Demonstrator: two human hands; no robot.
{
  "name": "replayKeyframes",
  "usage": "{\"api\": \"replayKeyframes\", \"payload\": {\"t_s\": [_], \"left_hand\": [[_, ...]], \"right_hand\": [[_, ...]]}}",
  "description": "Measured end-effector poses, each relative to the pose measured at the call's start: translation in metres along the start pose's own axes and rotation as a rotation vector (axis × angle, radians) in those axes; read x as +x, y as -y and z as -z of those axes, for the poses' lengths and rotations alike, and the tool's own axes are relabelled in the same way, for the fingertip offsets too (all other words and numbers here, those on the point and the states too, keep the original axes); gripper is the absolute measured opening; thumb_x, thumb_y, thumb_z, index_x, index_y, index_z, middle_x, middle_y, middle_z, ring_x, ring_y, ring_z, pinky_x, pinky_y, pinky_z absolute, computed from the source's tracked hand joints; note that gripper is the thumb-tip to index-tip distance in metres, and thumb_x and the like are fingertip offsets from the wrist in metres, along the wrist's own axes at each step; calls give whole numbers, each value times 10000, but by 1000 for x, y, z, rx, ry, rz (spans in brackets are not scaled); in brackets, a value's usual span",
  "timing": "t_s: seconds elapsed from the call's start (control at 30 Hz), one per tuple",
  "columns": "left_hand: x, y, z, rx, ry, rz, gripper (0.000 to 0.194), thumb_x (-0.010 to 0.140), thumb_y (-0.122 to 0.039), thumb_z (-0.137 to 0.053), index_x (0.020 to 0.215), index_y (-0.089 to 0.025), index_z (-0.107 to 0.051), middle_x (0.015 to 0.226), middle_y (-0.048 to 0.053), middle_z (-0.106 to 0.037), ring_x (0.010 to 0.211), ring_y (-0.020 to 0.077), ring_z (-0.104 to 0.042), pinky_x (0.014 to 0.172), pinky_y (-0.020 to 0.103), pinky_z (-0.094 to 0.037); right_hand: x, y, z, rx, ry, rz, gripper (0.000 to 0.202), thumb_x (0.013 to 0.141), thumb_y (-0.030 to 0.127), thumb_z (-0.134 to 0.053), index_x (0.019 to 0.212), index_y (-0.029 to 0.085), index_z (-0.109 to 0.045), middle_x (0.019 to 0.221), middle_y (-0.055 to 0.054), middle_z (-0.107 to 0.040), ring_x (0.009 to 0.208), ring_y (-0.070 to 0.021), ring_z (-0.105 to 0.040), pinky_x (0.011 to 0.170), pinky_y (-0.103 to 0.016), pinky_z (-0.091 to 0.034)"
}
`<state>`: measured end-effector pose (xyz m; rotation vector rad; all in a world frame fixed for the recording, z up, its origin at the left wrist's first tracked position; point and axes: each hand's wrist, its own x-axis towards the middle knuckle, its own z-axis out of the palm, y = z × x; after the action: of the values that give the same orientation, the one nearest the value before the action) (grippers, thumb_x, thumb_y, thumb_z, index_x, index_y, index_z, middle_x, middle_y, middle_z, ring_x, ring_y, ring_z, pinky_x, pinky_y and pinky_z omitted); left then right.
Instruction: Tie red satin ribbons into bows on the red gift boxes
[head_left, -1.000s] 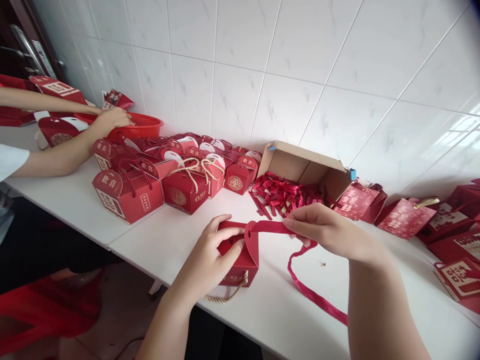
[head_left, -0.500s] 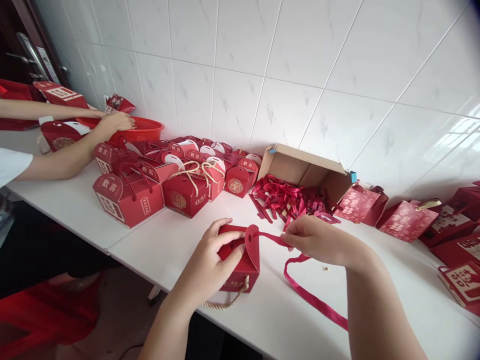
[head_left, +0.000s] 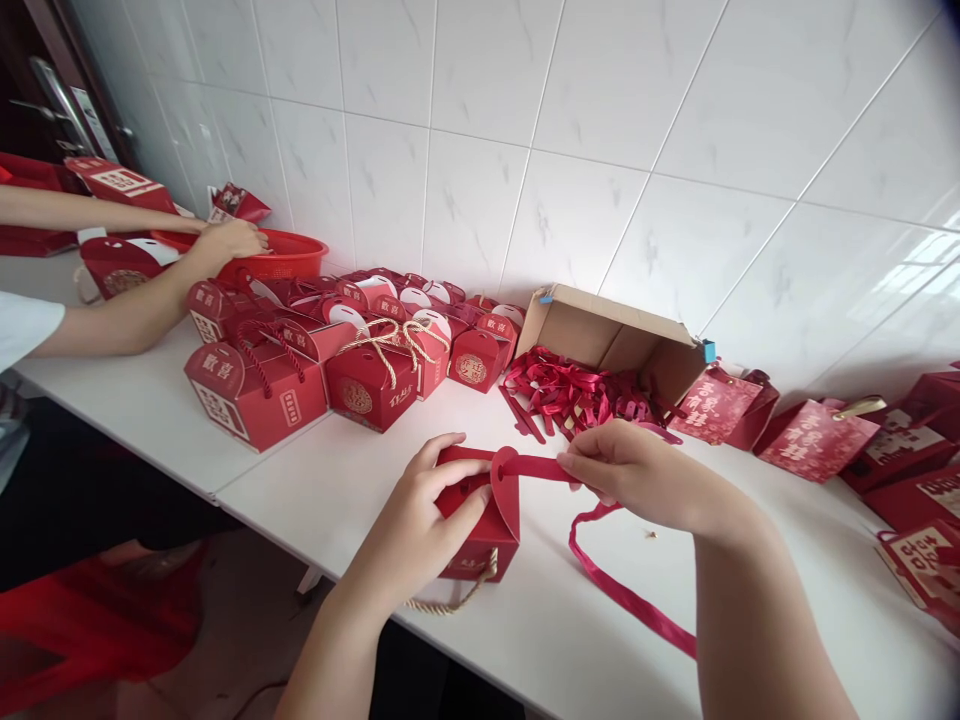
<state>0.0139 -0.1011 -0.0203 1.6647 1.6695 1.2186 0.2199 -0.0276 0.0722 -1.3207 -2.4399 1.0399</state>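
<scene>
A small red gift box [head_left: 505, 520] stands near the table's front edge, its top flaps folded together. My left hand [head_left: 424, 515] grips the box across its top, thumb and fingers around the flaps. A dark pink ribbon [head_left: 538, 467] comes out of the hole in the round flap. To the right, my right hand [head_left: 637, 475] pinches this ribbon and holds it taut; more of it curls over the table towards my forearm. A gold twisted cord [head_left: 454, 605] hangs at the box's front, over the table edge.
Behind lies an open cardboard carton [head_left: 600, 325] with a heap of red ribbons [head_left: 577, 390]. Finished-looking red boxes [head_left: 259, 400] crowd the left. A co-worker's hands [head_left: 232, 240] reach into a red basin [head_left: 296, 258]. Red bags [head_left: 817, 440] line the right, by the tiled wall.
The ribbon stretch between flap and right hand has turned flatter and wider, and the right hand has shifted slightly. My left hand keeps its hold on the box.
</scene>
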Motion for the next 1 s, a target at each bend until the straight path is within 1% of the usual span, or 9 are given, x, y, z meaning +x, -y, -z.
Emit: {"api": "replayKeyframes", "payload": {"t_s": [0.23,0.47,0.53,0.6,0.7,0.77,0.83,0.93,1.0], "left_hand": [[0,-2,0,-17,-8,8,245,860,-418,-513,1038,-348,-667,1356,6,-425,1275,231,-420,1020,367,-432],[1,1,-1,17,-88,-80,212,868,-376,-505,879,-277,-692,1286,43,-500,1244,251,-445,1043,416,-378],[1,1,-1,25,-111,-108,209,872,-359,-497,864,-266,-684,1256,50,-519,1224,249,-462,1033,416,-382],[1,0,-1,26,-142,-129,192,870,-339,-501,851,-260,-675,1233,47,-532,1204,241,-479,1030,406,-383],[1,0,-1,3,-202,-136,173,867,-326,-509,851,-249,-662,1213,47,-539,1195,237,-487,1030,393,-382],[2,1,-2,-28,-235,-131,172,874,-329,-503,860,-242,-651,1201,50,-540,1184,232,-498,1026,383,-388],[3,1,-2,-68,-251,-128,175,883,-335,-492,867,-235,-634,1184,52,-542,1167,224,-514,1013,368,-402],[3,1,-3,-127,-256,-132,181,895,-343,-476,867,-222,-607,1178,58,-543,1171,218,-515,1008,353,-410],[3,-1,-2,-177,-271,-124,183,895,-356,-477,869,-220,-597,1193,57,-543,1179,218,-512,1000,344,-419]], "right_hand": [[3,3,-5,-109,72,-38,296,805,326,-471,567,182,-370,519,39,-253,431,-67,-205,401,-254,-110],[8,3,-14,-124,65,58,426,844,391,-454,567,188,-204,546,38,-185,475,-76,-165,423,-256,-155],[8,3,-15,-152,59,73,411,856,390,-442,556,186,-250,541,35,-235,478,-83,-213,433,-254,-198],[8,4,-17,-187,5,77,360,876,401,-419,589,186,-383,576,15,-382,517,-103,-350,468,-253,-285],[12,5,-20,-192,-158,124,273,897,434,-412,933,219,-576,964,-58,-597,864,-196,-557,701,-315,-447],[16,4,-24,-152,-230,199,343,908,439,-411,1167,247,-531,1218,-79,-538,1119,-244,-500,888,-383,-434],[22,3,-29,-104,-217,293,386,919,426,-406,1254,256,-492,1317,-74,-485,1224,-244,-438,986,-406,-392],[29,4,-38,-45,-143,432,367,925,377,-419,1248,233,-514,1329,-70,-493,1238,-213,-439,1034,-372,-363],[33,6,-43,-26,-115,501,291,918,332,-443,1141,206,-581,1249,-75,-557,1163,-199,-499,997,-342,-387]]}}
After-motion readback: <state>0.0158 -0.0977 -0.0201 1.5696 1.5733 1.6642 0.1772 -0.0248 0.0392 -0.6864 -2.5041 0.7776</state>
